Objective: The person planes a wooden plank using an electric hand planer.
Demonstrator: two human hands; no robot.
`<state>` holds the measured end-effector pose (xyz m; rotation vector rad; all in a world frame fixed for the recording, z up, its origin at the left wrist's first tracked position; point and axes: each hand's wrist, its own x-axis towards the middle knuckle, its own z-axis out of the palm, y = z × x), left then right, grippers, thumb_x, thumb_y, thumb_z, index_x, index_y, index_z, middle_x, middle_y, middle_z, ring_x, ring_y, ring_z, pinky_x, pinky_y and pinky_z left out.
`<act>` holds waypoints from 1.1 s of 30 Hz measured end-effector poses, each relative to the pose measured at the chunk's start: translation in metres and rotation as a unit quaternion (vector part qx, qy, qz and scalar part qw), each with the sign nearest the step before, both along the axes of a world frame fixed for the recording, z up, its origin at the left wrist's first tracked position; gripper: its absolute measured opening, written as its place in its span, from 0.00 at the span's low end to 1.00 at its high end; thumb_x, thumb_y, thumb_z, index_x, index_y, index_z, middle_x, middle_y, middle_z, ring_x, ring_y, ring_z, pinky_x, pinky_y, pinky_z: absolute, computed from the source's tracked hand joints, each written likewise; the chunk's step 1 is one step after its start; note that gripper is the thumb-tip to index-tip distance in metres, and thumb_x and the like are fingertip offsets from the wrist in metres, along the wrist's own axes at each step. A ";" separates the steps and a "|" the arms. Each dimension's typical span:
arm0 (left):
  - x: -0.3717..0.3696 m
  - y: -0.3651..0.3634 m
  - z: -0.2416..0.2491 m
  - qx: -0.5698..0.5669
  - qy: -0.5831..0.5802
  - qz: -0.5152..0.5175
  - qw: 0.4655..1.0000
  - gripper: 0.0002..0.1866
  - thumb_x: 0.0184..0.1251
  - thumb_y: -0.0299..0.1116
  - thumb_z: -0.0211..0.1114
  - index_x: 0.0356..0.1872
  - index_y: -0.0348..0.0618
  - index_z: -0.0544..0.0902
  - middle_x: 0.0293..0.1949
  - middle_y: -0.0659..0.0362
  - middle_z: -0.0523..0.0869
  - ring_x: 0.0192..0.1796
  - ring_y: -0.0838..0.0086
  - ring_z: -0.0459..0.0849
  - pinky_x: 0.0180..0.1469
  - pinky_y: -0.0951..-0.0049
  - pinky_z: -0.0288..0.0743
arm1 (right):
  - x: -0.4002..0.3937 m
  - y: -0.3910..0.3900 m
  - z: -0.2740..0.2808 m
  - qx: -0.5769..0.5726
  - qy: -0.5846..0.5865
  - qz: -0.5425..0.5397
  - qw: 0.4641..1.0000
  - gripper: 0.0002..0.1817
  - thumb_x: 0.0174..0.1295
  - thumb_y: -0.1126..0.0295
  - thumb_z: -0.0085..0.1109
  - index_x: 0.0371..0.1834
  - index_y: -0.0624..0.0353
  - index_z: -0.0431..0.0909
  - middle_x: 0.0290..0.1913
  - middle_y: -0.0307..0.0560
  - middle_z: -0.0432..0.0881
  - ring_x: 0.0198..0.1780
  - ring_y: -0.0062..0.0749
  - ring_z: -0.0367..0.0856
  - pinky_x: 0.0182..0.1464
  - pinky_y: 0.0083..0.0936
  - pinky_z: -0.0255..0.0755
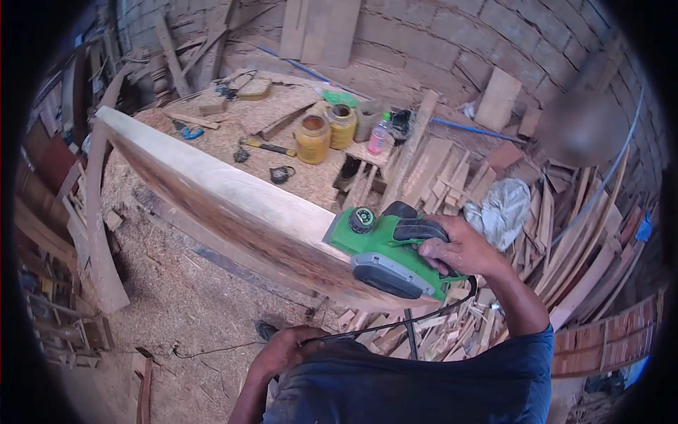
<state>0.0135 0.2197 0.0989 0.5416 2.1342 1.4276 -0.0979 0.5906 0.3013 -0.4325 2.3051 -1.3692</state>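
Observation:
A green electric hand planer (388,247) rests on the pale upper edge of a long, thick wooden plank (226,184), near the end closest to me. My right hand (455,247) is wrapped round the planer's black rear handle. From the back of the tool a black power cord (395,325) loops down towards my waist. There my left hand (293,346) is closed on the cord against my dark shirt; part of its fingers is hidden. The plank's side shows dark brown grain, and its far end reaches the upper left.
Yellow jars (313,140), a pink bottle (378,134), a hammer (268,147) and a black cup-like object (281,174) stand or lie on a shavings-covered surface (212,152). Wood offcuts (441,169) pile up at right. A curved board (102,226) stands at left. Shavings cover the floor (169,304).

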 end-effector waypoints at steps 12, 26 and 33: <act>-0.021 -0.083 -0.037 -0.003 -0.101 0.133 0.986 0.20 0.76 0.31 0.72 0.66 0.47 0.91 0.52 0.46 0.93 0.54 0.56 0.93 0.58 0.60 0.85 | -0.083 -0.155 0.001 0.009 0.015 -0.011 1.000 0.25 0.81 0.47 0.68 0.52 0.62 0.84 0.24 0.34 0.77 0.21 0.18 0.77 0.24 0.23 0.72; -0.081 -0.195 -0.060 0.038 -0.122 0.205 0.970 0.17 0.79 0.30 0.71 0.65 0.42 0.91 0.50 0.50 0.93 0.53 0.62 0.93 0.58 0.63 0.85 | -0.182 -0.335 0.001 0.020 0.031 0.013 0.999 0.27 0.79 0.42 0.68 0.48 0.60 0.86 0.24 0.33 0.77 0.20 0.17 0.78 0.21 0.24 0.71; -0.096 -0.264 -0.064 0.041 -0.117 0.250 0.960 0.17 0.78 0.31 0.73 0.63 0.40 0.92 0.52 0.50 0.94 0.58 0.64 0.91 0.63 0.65 0.82 | -0.235 -0.412 -0.004 0.029 0.057 0.004 0.998 0.29 0.79 0.41 0.67 0.40 0.61 0.85 0.22 0.33 0.77 0.19 0.18 0.77 0.21 0.24 0.72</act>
